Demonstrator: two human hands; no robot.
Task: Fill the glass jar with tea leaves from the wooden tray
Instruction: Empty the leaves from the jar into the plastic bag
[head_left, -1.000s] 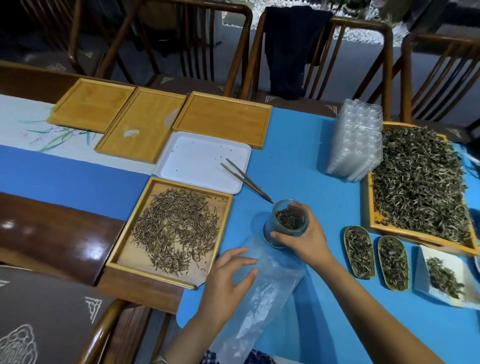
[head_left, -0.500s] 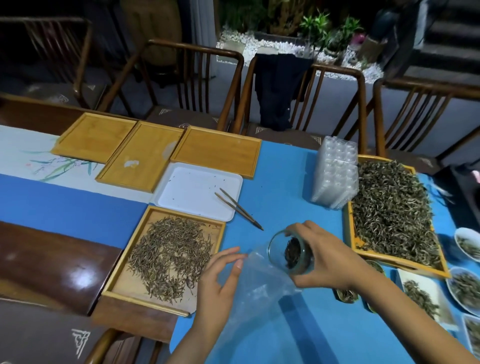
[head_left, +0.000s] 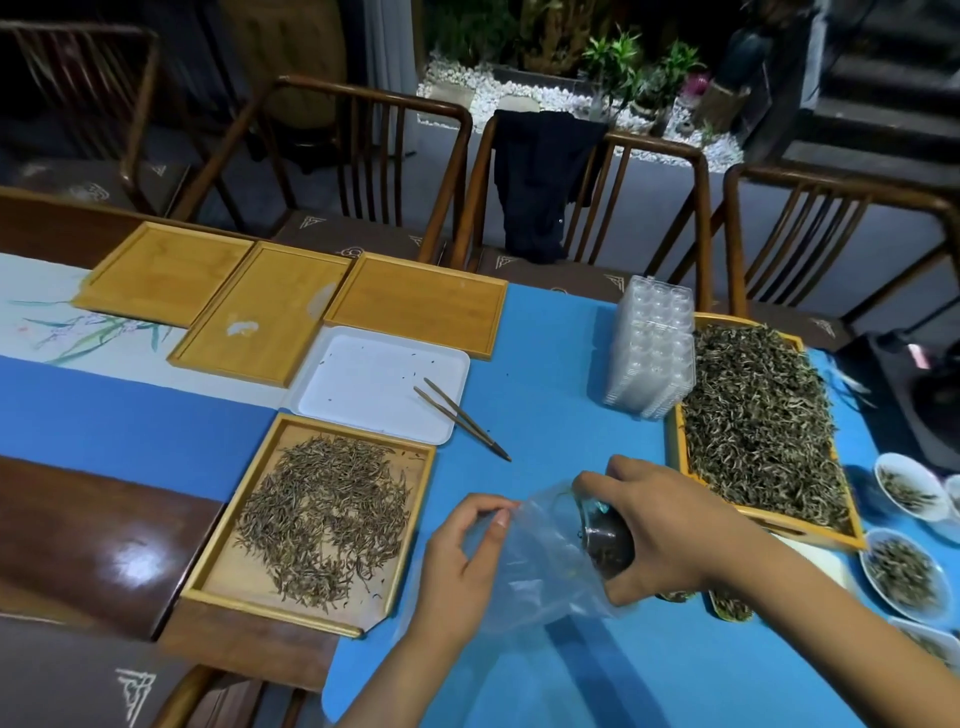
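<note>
Clear glass, a small round jar (head_left: 608, 538) with dark tea leaves inside, lies tipped on its side in the right hand (head_left: 660, 530), whose fingers are wrapped tightly around its body, the mouth pointing left into the opening of a crinkled transparent plastic bag (head_left: 540, 566). That bag lies on the blue table covering (head_left: 545, 353), and the left hand (head_left: 462, 551) pinches its upper edge between thumb and fingertips, holding the mouth up. Left of both hands sits a light wooden tray (head_left: 218, 582) with a loose scatter of thin brownish tea leaves (head_left: 327, 519) across its floor. Just beyond it lies a white rectangular plastic tray (head_left: 363, 384), with a pair of slim brown tweezers (head_left: 460, 418) resting across its right corner onto the blue covering. Three bare wooden trays (head_left: 415, 301) sit in a row further back. To the right, a larger wooden tray (head_left: 779, 522) is heaped with darker leaves, a stack of clear plastic blister packs (head_left: 652, 348) just beside its far left corner. Small white dishes (head_left: 911, 486) of leaves stand near the right edge.
</note>
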